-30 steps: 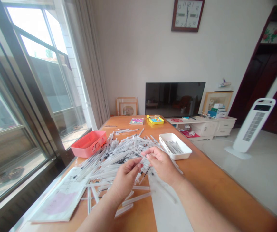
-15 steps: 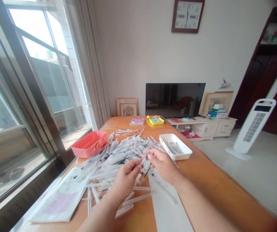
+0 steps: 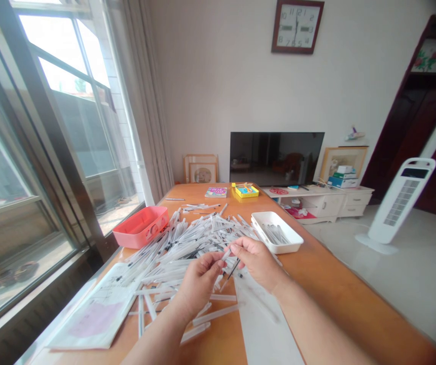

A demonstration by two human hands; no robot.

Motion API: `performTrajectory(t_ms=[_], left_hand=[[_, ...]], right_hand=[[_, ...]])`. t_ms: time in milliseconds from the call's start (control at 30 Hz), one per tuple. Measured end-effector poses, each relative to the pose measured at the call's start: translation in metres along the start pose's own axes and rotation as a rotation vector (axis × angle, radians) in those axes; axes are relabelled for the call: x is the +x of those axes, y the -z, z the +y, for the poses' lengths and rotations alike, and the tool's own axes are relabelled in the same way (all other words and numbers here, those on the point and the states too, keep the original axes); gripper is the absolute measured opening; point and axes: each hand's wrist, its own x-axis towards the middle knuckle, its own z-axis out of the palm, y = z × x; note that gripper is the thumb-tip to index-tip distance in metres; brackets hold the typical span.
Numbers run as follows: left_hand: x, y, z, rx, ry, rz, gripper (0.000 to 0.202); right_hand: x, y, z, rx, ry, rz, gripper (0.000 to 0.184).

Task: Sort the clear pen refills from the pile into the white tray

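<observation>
Both my hands meet above a big heap of translucent pen barrels point(image 3: 180, 248) on the wooden table point(image 3: 339, 299). My left hand point(image 3: 198, 281) is closed, its fingertips pinching one clear pen barrel point(image 3: 224, 253). My right hand point(image 3: 258, 261) is closed in a pinch on the same barrel's other end, and a thin black refill point(image 3: 233, 268) hangs down from its fingers. A white tray point(image 3: 277, 232) holding several pens lies just beyond my right hand.
A pink tray point(image 3: 141, 225) stands at the table's left edge by the window. Paper sheets point(image 3: 96, 314) lie at the near left and a white sheet point(image 3: 263, 324) lies under my right forearm. A yellow box point(image 3: 245, 190) and booklet point(image 3: 215, 192) sit at the far end. A tower fan point(image 3: 396, 203) stands right.
The hands stay pinched together on the barrel and have barely shifted; the view has tilted slightly.
</observation>
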Motion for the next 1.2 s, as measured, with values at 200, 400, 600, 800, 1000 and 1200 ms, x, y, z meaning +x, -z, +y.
performTrajectory(t_ms=[200,400,600,800,1000,1200], left_hand=[[0.003,0.002,-0.007,0.095,-0.083,-0.012,0.031],[0.002,0.003,-0.010,0.205,-0.140,-0.025,0.031],[0.004,0.005,-0.014,0.285,-0.252,0.203,0.037],[0.007,0.011,-0.010,-0.092,-0.113,0.551,0.052],[0.004,0.004,0.001,-0.575,0.200,0.212,0.038],[0.005,0.004,0.000,-0.675,0.193,0.255,0.024]], right_hand=[[0.002,-0.004,0.003,-0.122,0.047,0.091,0.032],[0.003,-0.007,0.010,-0.131,0.036,0.085,0.034],[0.004,-0.005,0.012,-0.179,0.078,0.122,0.035],[0.011,0.002,0.019,0.184,-0.061,0.357,0.038],[0.011,-0.007,0.016,0.354,-0.090,0.385,0.038],[0.005,-0.022,0.014,0.255,-0.087,0.239,0.038]])
